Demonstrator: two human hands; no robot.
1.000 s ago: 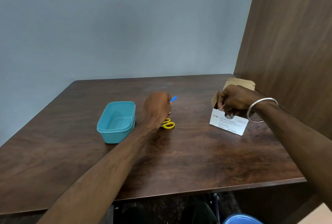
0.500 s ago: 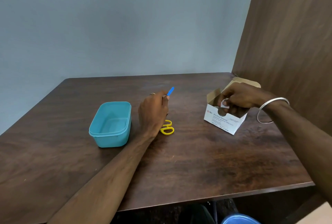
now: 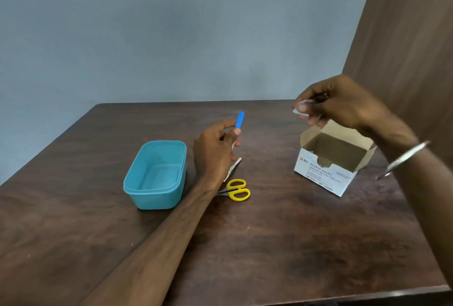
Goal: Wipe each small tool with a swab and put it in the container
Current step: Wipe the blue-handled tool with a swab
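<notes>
While left hand (image 3: 215,151) grips it, blue-tipped tool (image 3: 239,120) points up.

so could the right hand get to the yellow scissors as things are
Probably not at once. The right hand is raised above the swab box, already pinching a white swab packet. The yellow scissors lie open to that side, though the left hand hovers right beside them.
</notes>
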